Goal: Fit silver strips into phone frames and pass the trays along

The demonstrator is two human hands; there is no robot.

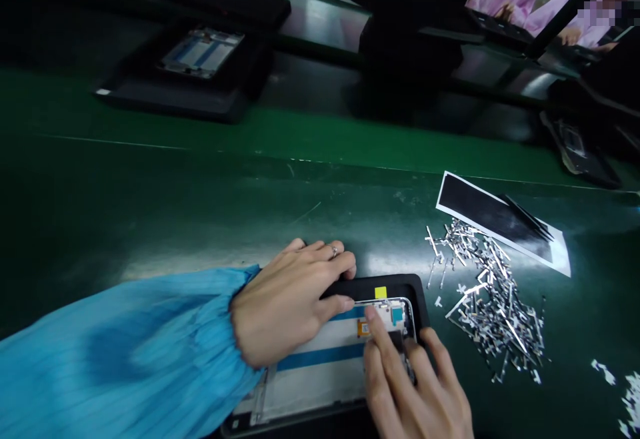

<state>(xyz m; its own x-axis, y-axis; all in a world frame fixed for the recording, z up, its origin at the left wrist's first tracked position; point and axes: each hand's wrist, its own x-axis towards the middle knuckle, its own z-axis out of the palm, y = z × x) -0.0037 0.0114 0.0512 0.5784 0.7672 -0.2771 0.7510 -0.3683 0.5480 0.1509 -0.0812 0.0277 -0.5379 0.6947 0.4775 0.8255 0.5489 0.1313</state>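
An opened tablet (325,387) lies in a black padded tray (414,287) at the bottom middle. Its inside shows white panels with blue strips, an orange flex cable (363,328) and a circuit board near the right end. My left hand (295,299), in a blue sleeve, is closed over the tray's far rim, thumb resting on the inner edge. My right hand (415,386) lies over the tablet's right end with fingers apart. Its index fingertip touches down beside the flex cable. What lies under the palm is hidden. A yellow tab (381,292) sits on the tray's rim.
A heap of small metal strips (500,312) lies to the right, below a white-edged black sheet (495,216) with tweezers-like dark tools on it. White bits (631,399) lie far right. Another tablet (203,51) sits in a black tray on the green-edged line; people in pink sit beyond.
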